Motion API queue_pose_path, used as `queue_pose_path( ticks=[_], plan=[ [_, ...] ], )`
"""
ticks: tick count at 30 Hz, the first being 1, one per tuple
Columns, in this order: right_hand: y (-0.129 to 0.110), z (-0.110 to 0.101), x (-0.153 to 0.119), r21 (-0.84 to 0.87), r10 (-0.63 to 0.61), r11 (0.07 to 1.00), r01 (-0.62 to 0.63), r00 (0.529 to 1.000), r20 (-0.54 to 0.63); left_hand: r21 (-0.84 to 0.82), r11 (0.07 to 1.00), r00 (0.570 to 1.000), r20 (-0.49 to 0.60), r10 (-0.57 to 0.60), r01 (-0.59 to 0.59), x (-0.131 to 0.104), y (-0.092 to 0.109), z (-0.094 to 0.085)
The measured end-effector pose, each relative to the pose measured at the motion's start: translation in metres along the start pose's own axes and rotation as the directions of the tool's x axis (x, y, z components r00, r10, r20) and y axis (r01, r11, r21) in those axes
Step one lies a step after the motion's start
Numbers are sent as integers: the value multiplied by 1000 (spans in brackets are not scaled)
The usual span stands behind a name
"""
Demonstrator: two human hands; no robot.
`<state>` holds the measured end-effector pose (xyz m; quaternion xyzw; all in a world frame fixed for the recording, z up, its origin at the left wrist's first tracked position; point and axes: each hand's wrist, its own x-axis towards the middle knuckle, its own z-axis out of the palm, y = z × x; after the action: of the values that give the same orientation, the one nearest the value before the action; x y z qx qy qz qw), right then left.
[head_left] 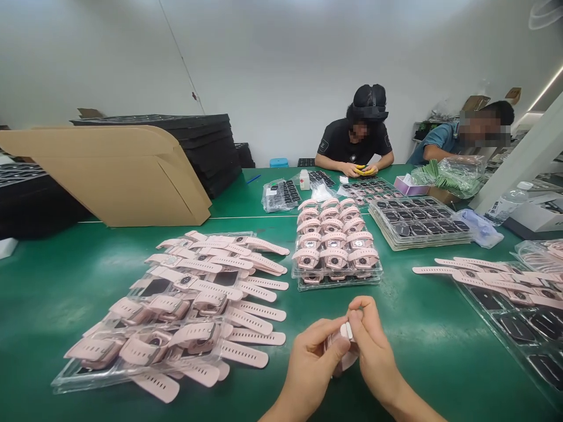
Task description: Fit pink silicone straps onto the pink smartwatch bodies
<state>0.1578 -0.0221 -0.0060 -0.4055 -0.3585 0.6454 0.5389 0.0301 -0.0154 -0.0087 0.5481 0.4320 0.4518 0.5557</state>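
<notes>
Between my two hands, low in the head view, is a pink watch (347, 358) with its strap bent round. My left hand (313, 358) wraps its left side, thumb over the strap. My right hand (372, 346) pinches the strap end near a pale buckle piece, its fingertips pressed together. Just beyond my hands stands a clear tray stack (338, 285) filled with rows of pink watches, straps curled over. To the left, more pink watches (193, 334) lie piled on clear trays, many with straps sticking out to the right.
A tan cardboard box (132, 176) and black tray stacks (215, 152) stand back left. At the right are trays of dark watch faces (417, 223), pink watches (505, 281) and a water bottle (508, 202). Two people sit across the green table (417, 363); one holds something yellow.
</notes>
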Motion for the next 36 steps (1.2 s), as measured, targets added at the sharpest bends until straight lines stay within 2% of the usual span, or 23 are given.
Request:
queue_pose_path(
  ticks=[5, 8, 12, 15, 18, 21, 25, 28, 30, 32, 33, 34, 36],
  plan=[
    [-5, 8, -1, -67, -17, 998, 4, 982, -186, 57, 996, 997, 37, 69, -71, 2, -3, 1],
    [1, 11, 0, -89, -48, 996, 28, 972, -228, 50, 997, 998, 43, 56, -58, 2, -4, 4],
    [13, 6, 2, -51, -41, 998, 34, 991, -124, 57, 998, 997, 72, 33, -37, 0, -1, 5],
    [11, 1, 2, -30, -6, 1000, 6, 1000, -3, 76, 996, 996, 78, 43, -49, -1, 0, 3],
    [-6, -3, 3, -179, -37, 982, 61, 990, 138, 7, 999, 994, 101, -36, 35, 1, 1, -3],
    [-30, -11, 5, -377, -44, 916, 133, 970, 237, -95, 984, 977, 169, -131, 148, 5, 4, -9],
    [-51, -22, 7, -507, 30, 856, 96, 972, 235, -118, 982, 963, 243, -112, 144, 8, 9, -12],
    [-54, -22, 7, -574, 9, 810, 121, 976, 218, -80, 982, 940, 313, -139, 172, 7, 11, -9],
    [-52, -18, 5, -599, 9, 791, 125, 976, 216, -96, 975, 939, 303, -163, 200, 6, 8, -7],
    [-49, -19, 2, -664, -48, 732, 155, 983, 177, -130, 960, 947, 239, -212, 248, 7, 2, -6],
    [-49, -24, 0, -725, -100, 667, 172, 985, 141, -150, 950, 949, 200, -244, 275, 9, -2, -6],
    [-52, -33, -2, -794, -158, 582, 175, 982, 100, -176, 940, 950, 159, -268, 294, 11, -5, -7],
    [-66, -64, -6, -898, -227, 412, 152, 972, 60, -247, 924, 957, 77, -281, 291, 15, -11, -9]
  ],
)
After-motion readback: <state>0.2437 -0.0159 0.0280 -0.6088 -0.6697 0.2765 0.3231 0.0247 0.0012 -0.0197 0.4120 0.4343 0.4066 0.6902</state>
